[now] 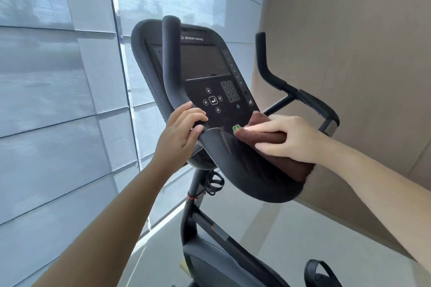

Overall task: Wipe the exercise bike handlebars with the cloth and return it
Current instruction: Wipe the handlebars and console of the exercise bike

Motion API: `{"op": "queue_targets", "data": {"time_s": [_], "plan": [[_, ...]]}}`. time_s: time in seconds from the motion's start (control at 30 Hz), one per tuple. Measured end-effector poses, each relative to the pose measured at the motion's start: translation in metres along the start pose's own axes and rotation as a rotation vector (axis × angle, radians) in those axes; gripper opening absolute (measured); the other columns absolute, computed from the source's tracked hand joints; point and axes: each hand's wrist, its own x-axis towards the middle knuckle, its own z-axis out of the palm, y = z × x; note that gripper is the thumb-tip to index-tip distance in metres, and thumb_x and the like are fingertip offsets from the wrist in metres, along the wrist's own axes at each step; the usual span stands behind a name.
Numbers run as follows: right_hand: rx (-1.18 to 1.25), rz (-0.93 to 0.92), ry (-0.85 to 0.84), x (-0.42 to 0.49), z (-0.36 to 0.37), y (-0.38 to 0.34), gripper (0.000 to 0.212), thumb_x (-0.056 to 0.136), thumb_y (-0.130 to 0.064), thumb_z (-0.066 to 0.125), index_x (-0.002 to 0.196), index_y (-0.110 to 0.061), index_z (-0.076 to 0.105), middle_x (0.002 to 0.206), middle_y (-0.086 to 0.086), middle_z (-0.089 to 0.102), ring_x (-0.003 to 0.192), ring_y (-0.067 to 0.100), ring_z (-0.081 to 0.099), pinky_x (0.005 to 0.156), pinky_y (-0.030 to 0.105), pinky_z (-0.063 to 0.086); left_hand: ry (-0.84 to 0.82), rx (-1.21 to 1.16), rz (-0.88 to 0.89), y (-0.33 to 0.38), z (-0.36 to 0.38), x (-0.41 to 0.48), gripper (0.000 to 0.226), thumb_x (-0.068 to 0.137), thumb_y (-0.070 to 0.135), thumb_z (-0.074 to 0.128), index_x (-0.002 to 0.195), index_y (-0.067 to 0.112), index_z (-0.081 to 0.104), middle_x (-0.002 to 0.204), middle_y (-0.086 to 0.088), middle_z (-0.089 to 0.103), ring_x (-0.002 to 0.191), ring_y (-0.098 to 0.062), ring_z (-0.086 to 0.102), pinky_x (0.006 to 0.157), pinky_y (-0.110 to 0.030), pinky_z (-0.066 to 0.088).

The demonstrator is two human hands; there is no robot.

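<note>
Below black plastic console (205, 63), our flat right hand (291, 140) presses brown cloth (293, 165) onto black padded handlebar (233, 161); left hand (182, 130) grips it. We judge wiping unfinished, return pending.

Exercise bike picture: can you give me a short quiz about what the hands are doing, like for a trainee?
1. True or false: the left hand grips the handlebar.
2. Which colour is the cloth under the right hand? A brown, B white, C blue.
3. Fill in: the brand on the console reads STAR ____.
Key: 1 true; 2 A; 3 TRAC.
</note>
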Motion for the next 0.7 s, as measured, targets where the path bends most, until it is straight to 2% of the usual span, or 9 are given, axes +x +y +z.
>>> {"op": "queue_targets", "data": {"time_s": [0.07,0.17,0.2,0.3,0.37,0.47,0.6,0.7], "plan": [[0.036,-0.059,-0.019,0.025,0.009,-0.006,0.047,0.079,-0.023,0.066,0.097,-0.065,0.053,0.109,-0.01,0.063,0.102,-0.001,0.055,0.09,0.009,0.036,0.006,0.012,-0.022,0.001,0.001,-0.001,0.026,0.093,0.017,0.038,0.104,0.008,0.059,0.114,0.008,0.055,0.13,-0.017,0.032,0.103,-0.009,0.018],[0.133,-0.122,-0.158,0.039,0.016,-0.004,0.051,0.081,-0.013,0.064,0.1,-0.059,0.055,0.093,-0.037,0.063,0.096,-0.016,0.055,0.081,-0.002,0.034,0.012,0.022,-0.036,0.002,0.002,-0.001,0.032,0.093,0.024,0.035,0.104,0.007,0.059,0.114,0.008,0.054,0.13,-0.018,0.034,0.103,-0.01,0.02],[0.18,-0.12,-0.196,0.036,0.012,0.003,0.051,0.081,-0.01,0.064,0.1,-0.057,0.057,0.092,-0.041,0.062,0.095,-0.018,0.055,0.079,-0.003,0.034,0.012,0.02,-0.036,0.002,0.002,0.0,0.035,0.093,0.026,0.033,0.104,0.007,0.059,0.114,0.009,0.054,0.13,-0.02,0.035,0.103,-0.011,0.021],[0.233,-0.13,-0.277,0.015,-0.002,0.027,0.05,0.077,-0.014,0.066,0.1,-0.058,0.06,0.104,-0.032,0.064,0.1,-0.01,0.057,0.081,0.0,0.037,0.021,0.018,-0.039,0.003,0.002,0.0,0.037,0.093,0.029,0.031,0.104,0.007,0.059,0.115,0.009,0.054,0.13,-0.022,0.035,0.104,-0.012,0.022],[0.185,-0.161,-0.291,0.001,-0.007,0.037,0.047,0.074,-0.02,0.065,0.103,-0.057,0.06,0.111,-0.023,0.064,0.105,-0.004,0.057,0.086,0.004,0.039,0.019,0.027,-0.04,0.002,0.004,-0.001,0.037,0.093,0.029,0.03,0.105,0.008,0.058,0.116,0.01,0.052,0.131,-0.022,0.034,0.105,-0.012,0.02],[0.079,-0.222,-0.342,0.001,-0.015,0.036,0.044,0.074,-0.024,0.064,0.108,-0.052,0.06,0.107,-0.017,0.065,0.101,0.001,0.059,0.087,0.009,0.042,0.014,0.05,-0.053,0.003,0.005,-0.001,0.039,0.094,0.029,0.027,0.108,0.009,0.057,0.119,0.011,0.05,0.133,-0.02,0.032,0.105,-0.012,0.019],[0.231,-0.243,-0.121,0.033,-0.004,0.017,0.046,0.078,-0.017,0.068,0.104,-0.054,0.06,0.095,-0.03,0.066,0.095,-0.012,0.057,0.082,0.0,0.036,-0.001,0.075,-0.051,0.004,0.004,-0.001,0.041,0.093,0.032,0.027,0.111,0.01,0.056,0.121,0.012,0.049,0.134,-0.018,0.029,0.105,-0.011,0.019],[0.188,-0.283,-0.103,0.049,0.019,0.004,0.043,0.077,-0.016,0.066,0.104,-0.049,0.062,0.091,-0.028,0.065,0.094,-0.015,0.056,0.083,-0.001,0.035,-0.019,0.081,-0.072,0.004,0.002,-0.001,0.041,0.093,0.035,0.027,0.111,0.013,0.056,0.122,0.015,0.048,0.135,-0.011,0.026,0.103,-0.007,0.018]]}}
